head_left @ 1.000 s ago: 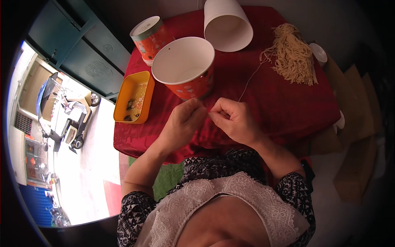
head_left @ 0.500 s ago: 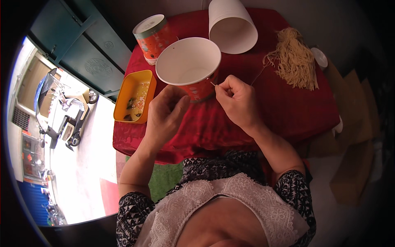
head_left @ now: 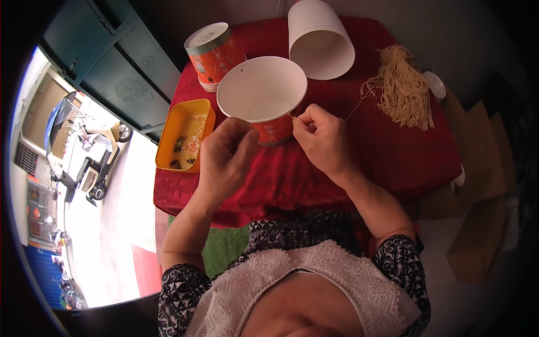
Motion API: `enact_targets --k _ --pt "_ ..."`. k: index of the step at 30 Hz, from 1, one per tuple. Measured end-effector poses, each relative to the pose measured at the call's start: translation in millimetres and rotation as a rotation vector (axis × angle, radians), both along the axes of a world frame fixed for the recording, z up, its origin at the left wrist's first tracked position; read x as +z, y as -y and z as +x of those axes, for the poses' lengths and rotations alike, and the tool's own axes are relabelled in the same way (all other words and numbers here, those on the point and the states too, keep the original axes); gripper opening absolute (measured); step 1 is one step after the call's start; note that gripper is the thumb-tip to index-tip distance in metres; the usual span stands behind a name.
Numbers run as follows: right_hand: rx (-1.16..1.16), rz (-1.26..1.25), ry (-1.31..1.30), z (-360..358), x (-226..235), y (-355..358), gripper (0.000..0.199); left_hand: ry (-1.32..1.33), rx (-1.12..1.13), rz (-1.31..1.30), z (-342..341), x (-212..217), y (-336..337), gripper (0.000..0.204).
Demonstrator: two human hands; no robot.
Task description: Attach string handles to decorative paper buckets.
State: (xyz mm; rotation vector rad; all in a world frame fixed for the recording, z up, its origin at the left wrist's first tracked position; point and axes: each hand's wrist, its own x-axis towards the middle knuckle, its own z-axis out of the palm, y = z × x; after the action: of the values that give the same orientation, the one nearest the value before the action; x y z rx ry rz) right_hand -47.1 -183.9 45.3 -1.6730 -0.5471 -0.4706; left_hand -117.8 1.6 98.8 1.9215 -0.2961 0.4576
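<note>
A large paper bucket (head_left: 261,90), white inside and orange outside, stands upright on the table in front of me. My right hand (head_left: 320,137) pinches the end of a thin beige cord at the bucket's near right side, just under the rim. From that hand the cord (head_left: 355,109) trails to a bundle of beige cord (head_left: 402,90) at the right. Close to the bucket's near left side is my left hand (head_left: 227,157), its fingers curled and thumb bent in. What its fingertips grip, if anything, is hidden. A small dark hole shows in the bucket's far wall.
On the red tablecloth (head_left: 387,151), a yellow tub (head_left: 163,149) with small bits in it stands left. Behind are upside-down orange buckets (head_left: 210,56) and a white bucket (head_left: 323,33) on its side. Cardboard (head_left: 477,241) lies right; a green door (head_left: 112,67) opens left onto a street.
My right fingertips and the cord's end have come closer to the bucket's side. The whole view has shifted slightly; the left hand keeps its curled shape.
</note>
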Motion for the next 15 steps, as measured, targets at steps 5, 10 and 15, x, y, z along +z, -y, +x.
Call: enact_targets --k 5,10,15 --pt "0.008 0.001 -0.018 2.9 1.0 -2.2 0.013 0.347 0.037 0.376 30.9 27.9 -7.2 0.014" --pt "0.006 -0.006 0.004 7.1 -2.3 -4.6 0.011 0.424 -0.203 0.749 80.9 44.6 -9.2 0.029" --pt "0.012 0.015 0.009 8.4 -4.4 -5.7 0.009 -0.032 -0.523 0.788 106.1 41.5 -8.4 0.026"
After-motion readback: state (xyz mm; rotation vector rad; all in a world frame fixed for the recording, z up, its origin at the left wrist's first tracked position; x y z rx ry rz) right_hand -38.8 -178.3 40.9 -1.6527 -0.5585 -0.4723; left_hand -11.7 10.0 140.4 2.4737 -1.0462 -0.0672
